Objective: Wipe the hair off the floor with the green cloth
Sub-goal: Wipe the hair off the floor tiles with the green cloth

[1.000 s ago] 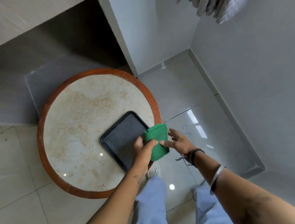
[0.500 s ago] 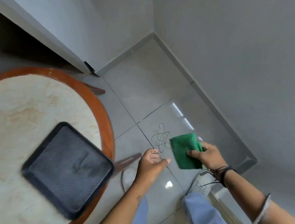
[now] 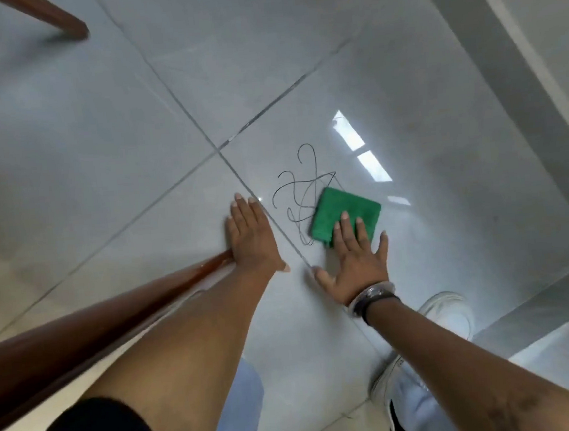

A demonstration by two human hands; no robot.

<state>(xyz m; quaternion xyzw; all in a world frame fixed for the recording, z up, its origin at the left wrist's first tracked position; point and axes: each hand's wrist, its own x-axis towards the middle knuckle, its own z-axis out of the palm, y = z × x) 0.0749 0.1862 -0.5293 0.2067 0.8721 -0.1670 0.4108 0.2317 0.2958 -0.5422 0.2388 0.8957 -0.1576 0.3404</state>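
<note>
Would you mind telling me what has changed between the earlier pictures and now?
The green cloth, lifted from the table by both hands and then held by the right hand alone, now lies pressed on the floor at the edge of the hair. The left hand has gone flat to the floor. The hair looks unmoved.

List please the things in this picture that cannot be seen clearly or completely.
- Green cloth: near edge is under the right hand, head view.
- Hair: the part that may lie beneath the cloth is hidden.
- Wooden table leg: cut off by the top edge.
- White shoe: partly hidden by the right forearm.
</note>
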